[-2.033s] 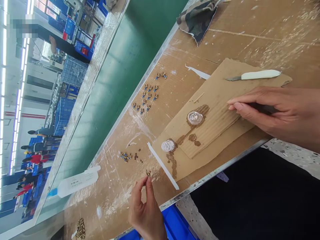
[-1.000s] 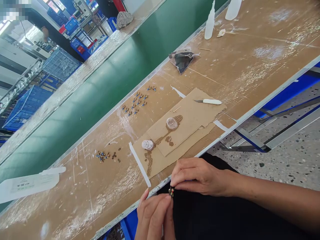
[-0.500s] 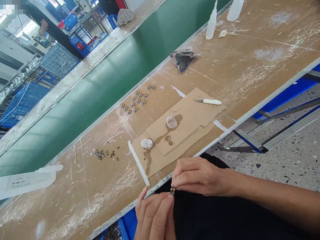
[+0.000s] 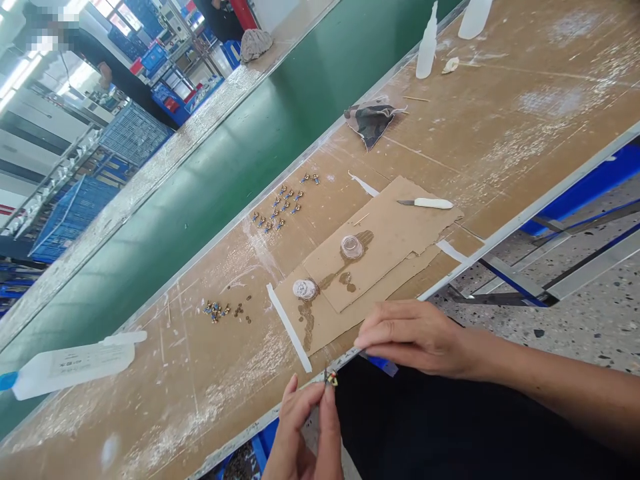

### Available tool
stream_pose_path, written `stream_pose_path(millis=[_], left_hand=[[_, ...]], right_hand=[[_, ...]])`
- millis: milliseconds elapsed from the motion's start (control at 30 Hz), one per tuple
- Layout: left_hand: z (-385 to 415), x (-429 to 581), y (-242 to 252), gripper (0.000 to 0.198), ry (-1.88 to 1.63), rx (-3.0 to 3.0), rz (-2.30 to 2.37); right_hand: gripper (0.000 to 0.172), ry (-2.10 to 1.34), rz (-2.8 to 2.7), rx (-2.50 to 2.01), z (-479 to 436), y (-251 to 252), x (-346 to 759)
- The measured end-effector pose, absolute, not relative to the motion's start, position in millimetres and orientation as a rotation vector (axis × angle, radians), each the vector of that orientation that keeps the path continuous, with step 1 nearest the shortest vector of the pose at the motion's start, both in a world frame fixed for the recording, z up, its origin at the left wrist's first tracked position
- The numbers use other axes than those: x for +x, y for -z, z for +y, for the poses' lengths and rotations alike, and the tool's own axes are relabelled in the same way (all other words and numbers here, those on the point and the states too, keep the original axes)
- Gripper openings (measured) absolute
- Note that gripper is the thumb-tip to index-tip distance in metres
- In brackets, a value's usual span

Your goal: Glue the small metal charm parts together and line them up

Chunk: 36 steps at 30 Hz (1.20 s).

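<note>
My left hand [image 4: 305, 433] is at the bottom edge, thumb and forefinger pinched on a tiny gold and blue part [image 4: 330, 379] held just off the table's front edge. My right hand [image 4: 415, 337] hovers over that edge beside the cardboard sheets [image 4: 395, 233], fingers pressed together; what they hold, if anything, is hidden. Rows of small blue and gold parts [image 4: 283, 203] lie near the green belt. A loose cluster of the same parts [image 4: 225, 310] lies further left. Two small clear round caps [image 4: 352, 247] [image 4: 305, 289] sit on the stained cardboard.
A white-handled knife [image 4: 427, 203] lies on the cardboard. A white squeeze bottle [image 4: 75, 363] lies at the left, and two upright bottles [image 4: 427, 47] stand far back. A camouflage rag [image 4: 373, 120] lies near the green conveyor belt [image 4: 210, 180]. Blue crates stand beyond.
My right hand has come away from the small part and lifted up toward the cardboard. My left hand still pinches the part, now a little lower and to the left.
</note>
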<state>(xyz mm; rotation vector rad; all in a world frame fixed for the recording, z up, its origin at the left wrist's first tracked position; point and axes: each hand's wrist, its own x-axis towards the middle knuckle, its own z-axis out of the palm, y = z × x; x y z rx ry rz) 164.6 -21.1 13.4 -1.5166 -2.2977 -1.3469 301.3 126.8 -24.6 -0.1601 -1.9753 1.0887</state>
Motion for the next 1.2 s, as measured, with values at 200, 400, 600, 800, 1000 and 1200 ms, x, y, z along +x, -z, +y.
stream_pose_path(millis=[200, 400, 600, 800, 1000, 1200], left_hand=[[-33, 157, -13, 0.014, 1.118, -1.308, -2.438], [-31, 163, -18, 0.009, 1.048, -1.084, -2.528], [-27, 161, -22, 0.005, 1.053, -1.187, -2.422], [-29, 146, -19, 0.007, 1.006, -1.415, -2.246], [-36, 128, -12, 0.012, 0.922, -1.441, -2.187], [-30, 107, -15, 0.015, 0.887, -1.455, -2.282]], right_hand=[[0.015, -1.14, -2.0, -0.211, 124, 26, 302], [0.017, -1.166, -2.011, -0.16, 117, 25, 296], [0.015, -1.134, -1.999, -0.164, 118, 25, 297], [0.018, -0.947, -1.951, -0.324, 131, 21, 307], [0.019, -0.675, -1.892, -0.623, 151, 21, 323], [0.021, -0.595, -1.741, -0.808, 177, 36, 333]])
